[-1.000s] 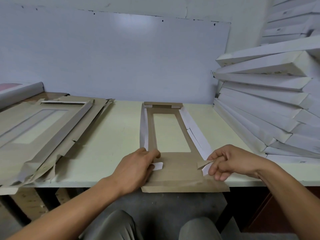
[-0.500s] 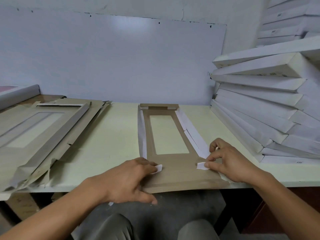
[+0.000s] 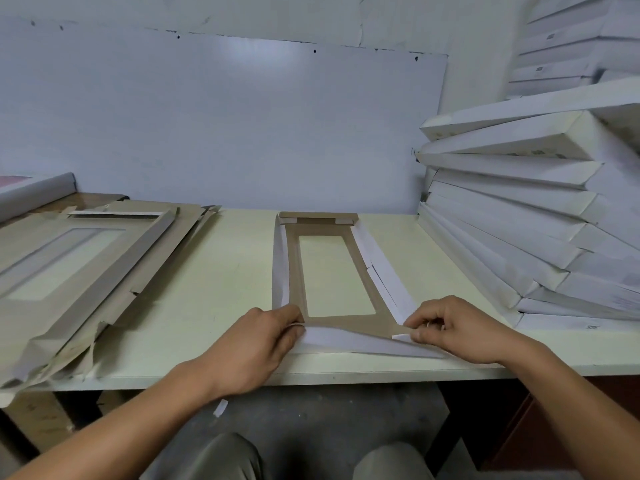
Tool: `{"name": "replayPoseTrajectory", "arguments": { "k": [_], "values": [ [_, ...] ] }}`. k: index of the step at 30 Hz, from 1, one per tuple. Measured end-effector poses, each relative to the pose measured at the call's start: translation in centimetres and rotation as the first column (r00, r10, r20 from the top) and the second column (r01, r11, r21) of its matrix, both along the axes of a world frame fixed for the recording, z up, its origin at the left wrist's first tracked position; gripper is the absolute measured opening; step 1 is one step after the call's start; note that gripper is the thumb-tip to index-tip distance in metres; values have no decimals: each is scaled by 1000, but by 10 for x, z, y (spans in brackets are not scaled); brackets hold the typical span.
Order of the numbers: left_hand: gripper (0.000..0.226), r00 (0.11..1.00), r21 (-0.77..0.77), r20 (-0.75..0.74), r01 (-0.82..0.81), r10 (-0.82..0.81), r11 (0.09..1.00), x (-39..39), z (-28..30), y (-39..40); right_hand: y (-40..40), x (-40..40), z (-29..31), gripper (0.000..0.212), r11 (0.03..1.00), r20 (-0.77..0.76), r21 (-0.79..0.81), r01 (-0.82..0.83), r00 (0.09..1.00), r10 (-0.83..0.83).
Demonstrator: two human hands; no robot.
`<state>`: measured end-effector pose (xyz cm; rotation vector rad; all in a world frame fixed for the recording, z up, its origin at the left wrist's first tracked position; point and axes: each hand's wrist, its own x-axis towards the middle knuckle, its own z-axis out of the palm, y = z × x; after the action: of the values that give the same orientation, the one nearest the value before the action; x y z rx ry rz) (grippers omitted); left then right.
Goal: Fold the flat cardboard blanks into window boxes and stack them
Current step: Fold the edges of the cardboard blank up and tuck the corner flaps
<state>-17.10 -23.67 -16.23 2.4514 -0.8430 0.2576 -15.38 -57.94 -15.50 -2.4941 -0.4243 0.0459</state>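
The window-box blank (image 3: pixel 327 271) is laid flat at the table's (image 3: pixel 221 271) near edge. Its near flap (image 3: pixel 349 338), raised white side up, is gripped at the left corner by the left hand (image 3: pixel 256 344) and pinched at the right corner by the right hand (image 3: pixel 457 327).

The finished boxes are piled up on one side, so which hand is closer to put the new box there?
Probably the right hand. The stack of finished boxes sits at the table's right edge, beside that hand. The left hand grips the blank farther away, nearer the flat blanks.
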Motion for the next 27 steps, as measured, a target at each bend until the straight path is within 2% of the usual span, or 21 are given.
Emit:
{"name": "replayPoseTrajectory", "arguments": {
  "k": [4,8,13,17,22,25,27],
  "values": [
    [25,996,-75,-45,-83,80,994,2,2,0,-1,-1,5,16,992,-60,125,-36,997,43],
    [22,991,-33,2,-131,131,991,4,6,-3,-2,-3,9,14,974,-116,221,-49,990,76],
    [28,968,-17,-133,-215,211,976,7,9,-4,-5,-6,8,14,955,-182,289,-66,976,123],
    [29,932,50,-210,-292,296,955,12,12,-6,-5,-10,10,40,912,-253,409,-10,959,124],
    [29,896,116,-217,-370,387,922,21,15,-11,1,-6,1,27,955,-152,296,20,988,27],
    [16,894,136,-180,-390,410,911,24,12,-14,7,-4,-4,24,963,-83,261,62,996,-42],
    [7,899,179,-63,-418,434,891,22,7,-15,10,-2,-10,22,964,-26,250,90,996,-86]
  ]
}}
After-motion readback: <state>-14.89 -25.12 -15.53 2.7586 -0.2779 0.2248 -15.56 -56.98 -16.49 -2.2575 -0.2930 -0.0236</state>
